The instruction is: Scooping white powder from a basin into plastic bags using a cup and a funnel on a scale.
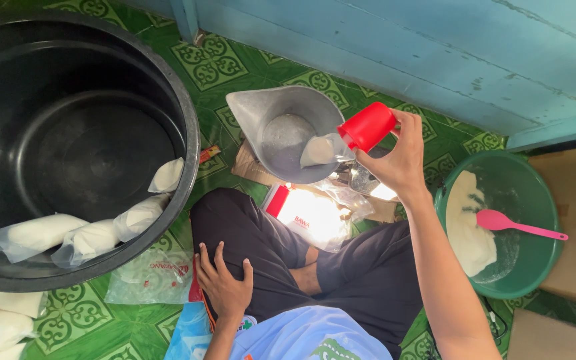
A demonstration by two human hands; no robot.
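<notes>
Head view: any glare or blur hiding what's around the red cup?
Head view: the red cup in the right hand is sharp; a blown-out white glare washes the packet on the floor below the metal scoop; the black tub interior is dark, detail lost; straight edges bow slightly.

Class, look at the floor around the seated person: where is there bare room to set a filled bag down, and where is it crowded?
Bare: green floor between grey jug and blue wall; also the black tub's open bottom. Crowded: in front of the legs, where plastic bags cover the floor; bags also pile on the tub's near rim.
</notes>
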